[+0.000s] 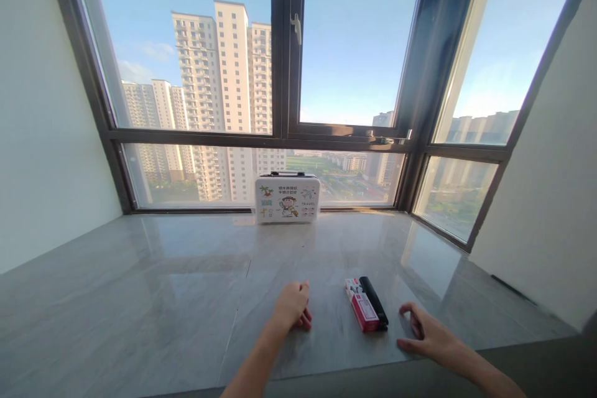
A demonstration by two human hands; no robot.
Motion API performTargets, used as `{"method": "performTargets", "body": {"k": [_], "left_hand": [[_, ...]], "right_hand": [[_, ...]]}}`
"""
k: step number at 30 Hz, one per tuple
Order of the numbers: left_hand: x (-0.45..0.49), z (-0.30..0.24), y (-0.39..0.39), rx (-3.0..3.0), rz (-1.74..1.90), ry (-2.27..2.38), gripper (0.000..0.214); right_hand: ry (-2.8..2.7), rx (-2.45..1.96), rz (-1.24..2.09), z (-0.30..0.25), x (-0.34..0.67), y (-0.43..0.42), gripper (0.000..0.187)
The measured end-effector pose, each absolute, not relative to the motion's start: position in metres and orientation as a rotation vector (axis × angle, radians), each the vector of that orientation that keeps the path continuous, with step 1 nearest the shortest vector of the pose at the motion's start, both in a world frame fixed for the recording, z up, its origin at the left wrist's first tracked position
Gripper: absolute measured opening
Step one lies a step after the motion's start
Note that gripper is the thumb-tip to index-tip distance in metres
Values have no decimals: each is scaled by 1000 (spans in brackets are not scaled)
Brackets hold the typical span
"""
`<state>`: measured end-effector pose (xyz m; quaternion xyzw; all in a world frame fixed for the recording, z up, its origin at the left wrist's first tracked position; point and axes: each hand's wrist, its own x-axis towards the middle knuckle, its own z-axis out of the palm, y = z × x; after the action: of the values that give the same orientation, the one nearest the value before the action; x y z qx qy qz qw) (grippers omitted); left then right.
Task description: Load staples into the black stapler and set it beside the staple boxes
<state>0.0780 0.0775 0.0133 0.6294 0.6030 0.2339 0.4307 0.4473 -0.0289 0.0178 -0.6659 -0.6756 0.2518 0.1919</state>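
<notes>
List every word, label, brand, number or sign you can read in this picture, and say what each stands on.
"TRAVEL": on the front of the white carrying case, at the right.
Two lines of Chinese characters, top of the same case: too small to quote surely.
Small marks around its drawings: unreadable.
Print on the red-and-white box: too blurred to read.
Black item: no readable text.

Dark-framed windows (281, 74) overlook pale towers (231, 68) beneath blue sky (354, 31).

Through the head camera I make out what seems a high-rise home: a stone-look sill (153, 305) below a dark-framed bay window (281, 43), apartment towers (232, 62) outside.
</notes>
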Motion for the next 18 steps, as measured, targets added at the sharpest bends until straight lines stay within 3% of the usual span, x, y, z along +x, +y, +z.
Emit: {"method": "performTargets", "body": {"k": [3, 9, 13, 15, 18], "left_hand": [[11, 11, 59, 1538, 745, 1559, 45], [-55, 11, 21, 1727, 978, 1555, 39], [-55, 5, 7, 2268, 812, 1603, 53], [-51, 0, 7, 2392, 629, 1748, 59], [-47, -7, 10, 2430, 452, 1899, 64]], "right_hand": [[-1978, -1879, 621, 21, 433, -49, 31], [-2134, -1721, 490, 33, 294, -66, 20], [-2191, -1534, 448, 34, 209, -42, 13], [-2148, -1570, 366, 31, 186, -24, 19], [-2091, -1722, 235, 21, 168, -3, 48]]}}
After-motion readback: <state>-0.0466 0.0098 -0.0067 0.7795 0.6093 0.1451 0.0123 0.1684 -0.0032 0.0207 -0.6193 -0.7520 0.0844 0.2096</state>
